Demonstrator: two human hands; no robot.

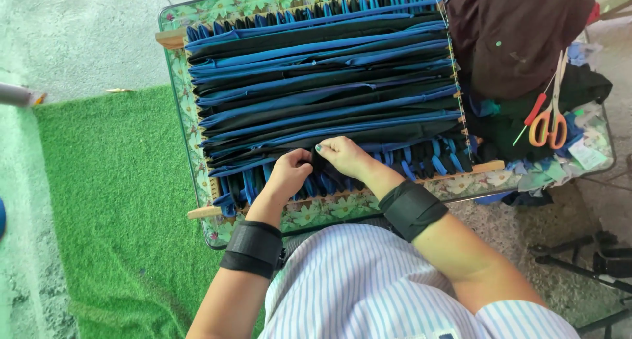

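Observation:
A wooden loom frame (172,39) lies on a small floral-topped table (197,13). Blue and black fabric strips (322,76) are stretched across it in rows. My left hand (289,171) pinches a black strip (317,162) at the near edge of the weaving. My right hand (342,156) grips the same strip right beside it, fingers curled. Both wrists wear black bands. Short blue loops (421,161) stick up along the near bar of the frame.
Orange-handled scissors (550,125) lie at the table's right end on fabric scraps (546,171). A dark maroon cloth pile (513,29) sits above them. Green artificial turf (112,201) covers the floor on the left. A black tripod leg (579,253) stands at lower right.

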